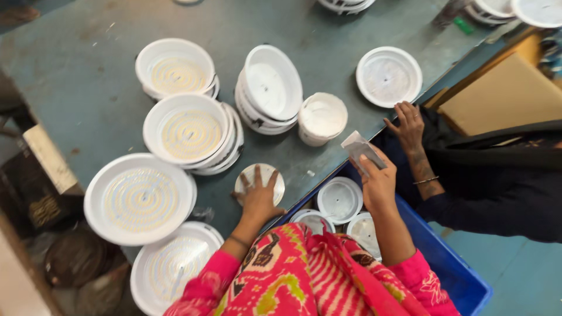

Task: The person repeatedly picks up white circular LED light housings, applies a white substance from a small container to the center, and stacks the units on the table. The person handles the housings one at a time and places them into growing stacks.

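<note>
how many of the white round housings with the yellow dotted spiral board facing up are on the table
4. One at the back left, one just in front of it on a stack, one large at the left edge, one nearest the left elbow. Stacks may hide more.

Four ringed lamp dishes (140,199), three discs in one blue crate (456,281).

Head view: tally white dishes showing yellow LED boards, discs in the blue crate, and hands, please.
White round dishes with yellow LED boards showing: 4
Pale round discs in blue plastic crate: 3
Hands: 3 (left hand on a table disc, right hand holding a pale flat packet, co-worker's hand)
Total: 10
</note>
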`<state>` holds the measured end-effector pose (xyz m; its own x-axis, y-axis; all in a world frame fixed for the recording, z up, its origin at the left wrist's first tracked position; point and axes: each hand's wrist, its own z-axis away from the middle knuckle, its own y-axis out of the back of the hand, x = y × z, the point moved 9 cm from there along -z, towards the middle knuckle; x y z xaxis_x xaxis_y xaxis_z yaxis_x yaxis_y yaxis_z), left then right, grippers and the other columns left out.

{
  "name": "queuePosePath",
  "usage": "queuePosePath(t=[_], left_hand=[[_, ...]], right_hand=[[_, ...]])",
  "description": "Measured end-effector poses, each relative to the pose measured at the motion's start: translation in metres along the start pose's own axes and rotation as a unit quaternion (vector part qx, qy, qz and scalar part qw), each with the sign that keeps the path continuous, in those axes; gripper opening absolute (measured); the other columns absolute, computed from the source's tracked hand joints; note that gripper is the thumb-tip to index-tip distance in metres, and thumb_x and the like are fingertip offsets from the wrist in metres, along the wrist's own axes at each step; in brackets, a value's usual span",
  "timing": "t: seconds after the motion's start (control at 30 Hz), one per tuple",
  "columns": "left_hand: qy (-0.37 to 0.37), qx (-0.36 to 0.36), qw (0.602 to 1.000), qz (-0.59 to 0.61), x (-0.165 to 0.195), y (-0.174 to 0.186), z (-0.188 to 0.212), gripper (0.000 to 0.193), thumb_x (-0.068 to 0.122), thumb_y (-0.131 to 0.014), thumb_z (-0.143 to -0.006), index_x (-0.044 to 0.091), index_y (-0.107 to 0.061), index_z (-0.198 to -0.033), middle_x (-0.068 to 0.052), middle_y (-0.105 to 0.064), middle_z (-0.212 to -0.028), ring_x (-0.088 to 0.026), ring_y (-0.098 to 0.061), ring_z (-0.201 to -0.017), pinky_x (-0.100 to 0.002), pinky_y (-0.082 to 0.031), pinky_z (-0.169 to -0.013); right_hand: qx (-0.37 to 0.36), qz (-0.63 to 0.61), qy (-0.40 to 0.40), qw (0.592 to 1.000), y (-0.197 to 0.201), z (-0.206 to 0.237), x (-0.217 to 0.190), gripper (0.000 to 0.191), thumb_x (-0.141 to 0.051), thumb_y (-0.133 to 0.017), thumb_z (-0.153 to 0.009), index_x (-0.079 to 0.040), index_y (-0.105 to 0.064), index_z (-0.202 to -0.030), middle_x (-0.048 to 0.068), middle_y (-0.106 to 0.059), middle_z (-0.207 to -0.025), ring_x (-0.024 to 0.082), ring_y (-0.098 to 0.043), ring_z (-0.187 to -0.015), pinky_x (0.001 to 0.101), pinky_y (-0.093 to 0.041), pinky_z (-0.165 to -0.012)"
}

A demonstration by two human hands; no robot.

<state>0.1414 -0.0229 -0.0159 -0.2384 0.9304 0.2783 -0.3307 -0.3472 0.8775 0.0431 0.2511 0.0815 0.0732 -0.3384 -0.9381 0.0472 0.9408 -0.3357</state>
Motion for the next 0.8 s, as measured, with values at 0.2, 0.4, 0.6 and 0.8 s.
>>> queuePosePath(t=[0.2, 0.4, 0.6, 0.8], left_hand=[[0.032, -0.017, 0.999, -0.009, -0.008, 0.002, -0.022, 0.123, 0.048, -0.103, -0.045, 0.041, -0.036, -0.148, -0.02, 0.003, -0.171, -0.066, 0.004, -0.147, -0.092, -0.029, -0.089], [-0.042, -0.043, 0.997, -0.045, 0.013, -0.026, 0.024, 0.136, 0.044, -0.104, -0.042, 0.052, -0.028, -0.154, -0.021, -0.002, -0.167, -0.065, 0.002, -0.146, -0.093, -0.028, -0.087], [-0.252, 0.061, 0.887, 0.381, 0.023, 0.052, 0.054, 0.135, 0.04, -0.104, -0.055, 0.022, -0.03, -0.167, -0.018, -0.043, -0.161, -0.037, -0.042, -0.151, -0.057, -0.038, -0.123], [-0.336, -0.101, 0.532, 0.771, 0.05, 0.099, 0.081, 0.149, 0.044, -0.103, -0.053, 0.013, -0.012, -0.168, -0.014, -0.043, -0.158, -0.03, -0.051, -0.139, -0.046, -0.043, -0.116]], right_hand=[[-0.08, -0.007, -0.027, 0.996, -0.028, 0.031, 0.028, 0.039, 0.001, -0.06, -0.096, 0.009, -0.059, -0.133, 0.015, -0.069, -0.122, 0.024, -0.068, -0.113, 0.0395, -0.054, -0.106], [-0.068, -0.038, -0.061, 0.995, -0.011, 0.066, 0.037, 0.037, -0.001, -0.061, -0.094, 0.009, -0.062, -0.13, 0.017, -0.071, -0.119, 0.027, -0.069, -0.11, 0.0414, -0.054, -0.102], [-0.115, 0.0, -0.053, 0.992, -0.018, 0.094, 0.002, 0.034, -0.008, -0.06, -0.098, 0.006, -0.066, -0.128, 0.013, -0.073, -0.119, 0.023, -0.068, -0.112, 0.0406, -0.051, -0.105], [-0.211, 0.308, 0.16, 0.914, -0.101, 0.132, -0.068, 0.039, -0.002, -0.057, -0.098, 0.0, -0.065, -0.136, 0.014, -0.07, -0.118, 0.02, -0.063, -0.108, 0.0441, -0.04, -0.119]])
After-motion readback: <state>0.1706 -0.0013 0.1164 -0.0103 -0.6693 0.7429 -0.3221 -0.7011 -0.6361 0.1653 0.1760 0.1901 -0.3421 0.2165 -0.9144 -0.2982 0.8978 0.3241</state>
